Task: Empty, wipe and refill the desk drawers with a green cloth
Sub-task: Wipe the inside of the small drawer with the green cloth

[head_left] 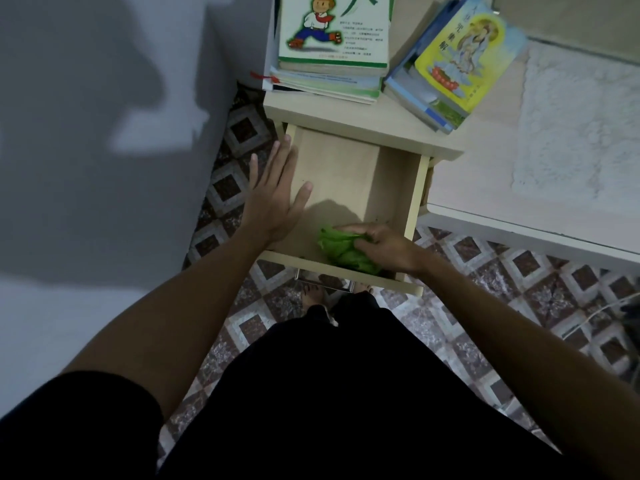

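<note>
Head view showed the right hand [384,245] bunching the cloth [343,251] in its grip at the drawer's [346,174] front corner; the left hand [277,199], fingers spread, steadied its side. Wiping well probably meant covering every corner.

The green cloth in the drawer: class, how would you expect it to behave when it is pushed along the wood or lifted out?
The cloth is bunched in folds under the right hand, so it is probably soft and floppy. It would likely sag if lifted. Pushed across the bare drawer floor, it should slide and crumple, not roll.
</note>
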